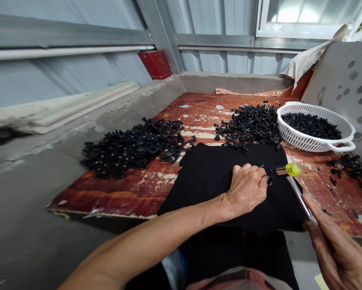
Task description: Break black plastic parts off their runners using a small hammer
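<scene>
L hand [247,188] pinching small black plastic ring [269,182]; R hand [334,249] gripping yellow-headed metal tool [298,194], head sitting just right of ring.

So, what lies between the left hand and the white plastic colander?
Head view: small black rings on the black cloth, the yellow-headed hammer in the right hand, then scuffed red wooden board.

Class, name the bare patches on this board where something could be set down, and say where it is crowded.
Free: the front-left corner of the board, between the left pile and the cloth; the back strip between both piles. Crowded: the right pile against the basket, and the cloth's right end, where the left hand and hammer work.
</scene>
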{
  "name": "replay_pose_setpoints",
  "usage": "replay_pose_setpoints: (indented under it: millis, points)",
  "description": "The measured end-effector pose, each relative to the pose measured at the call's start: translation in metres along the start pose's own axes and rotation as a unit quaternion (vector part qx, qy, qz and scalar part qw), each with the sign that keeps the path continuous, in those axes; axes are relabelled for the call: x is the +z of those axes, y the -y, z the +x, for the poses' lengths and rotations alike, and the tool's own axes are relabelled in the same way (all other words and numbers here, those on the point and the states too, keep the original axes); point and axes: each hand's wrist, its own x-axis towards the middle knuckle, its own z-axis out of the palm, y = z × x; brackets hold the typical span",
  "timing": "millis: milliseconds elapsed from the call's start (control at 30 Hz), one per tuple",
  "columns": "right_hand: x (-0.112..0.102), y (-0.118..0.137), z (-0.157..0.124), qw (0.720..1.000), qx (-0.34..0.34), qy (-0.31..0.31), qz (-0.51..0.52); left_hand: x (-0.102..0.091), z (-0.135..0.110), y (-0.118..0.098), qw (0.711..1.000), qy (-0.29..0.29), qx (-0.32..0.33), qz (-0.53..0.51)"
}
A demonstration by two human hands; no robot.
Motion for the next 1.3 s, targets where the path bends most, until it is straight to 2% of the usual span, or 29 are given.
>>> replay_pose_setpoints:
  millis: [100, 233, 433, 500, 600, 667, 767, 800, 967, 1200, 1300]
  points:
    - [0.000, -0.004, 0.000, 1.000, -0.008, -0.008, -0.023, 0.000, -0.001, -0.001, 1.000, -0.003, 0.001, 0.000]
    - [0.000, -0.011, 0.001, 0.996, -0.037, 0.044, -0.068, 0.002, -0.002, -0.002, 1.000, -0.013, -0.001, -0.005]
    - [-0.009, 0.006, 0.002, 0.998, 0.009, -0.043, -0.049, 0.006, -0.001, 0.000, 1.000, -0.017, -0.003, -0.013]
    - [-0.007, 0.001, 0.001, 0.997, -0.014, -0.014, -0.074, 0.006, -0.001, 0.000, 1.000, -0.019, -0.003, -0.017]
    - [-0.004, -0.012, -0.001, 0.990, -0.046, 0.068, -0.116, 0.007, -0.001, 0.000, 0.999, -0.024, -0.005, -0.023]
    - [-0.005, -0.012, -0.001, 0.991, -0.044, 0.058, -0.115, 0.007, -0.001, 0.000, 0.999, -0.022, -0.009, -0.027]
    - [-0.010, -0.002, -0.001, 0.994, -0.026, -0.014, -0.104, 0.007, -0.001, -0.001, 0.999, -0.016, -0.014, -0.031]
    - [-0.010, 0.000, 0.000, 0.994, -0.027, -0.014, -0.107, 0.008, -0.001, -0.001, 0.999, -0.017, -0.014, -0.031]
    - [-0.005, -0.009, -0.001, 0.986, -0.048, 0.090, -0.134, 0.009, -0.002, 0.000, 0.999, -0.033, -0.011, -0.034]
    - [0.000, -0.014, -0.002, 0.986, -0.037, 0.095, -0.129, 0.006, -0.003, 0.003, 1.000, -0.012, 0.001, -0.025]
    - [0.002, -0.013, -0.002, 0.992, -0.036, 0.075, -0.099, 0.005, -0.001, 0.004, 1.000, -0.014, 0.005, -0.012]
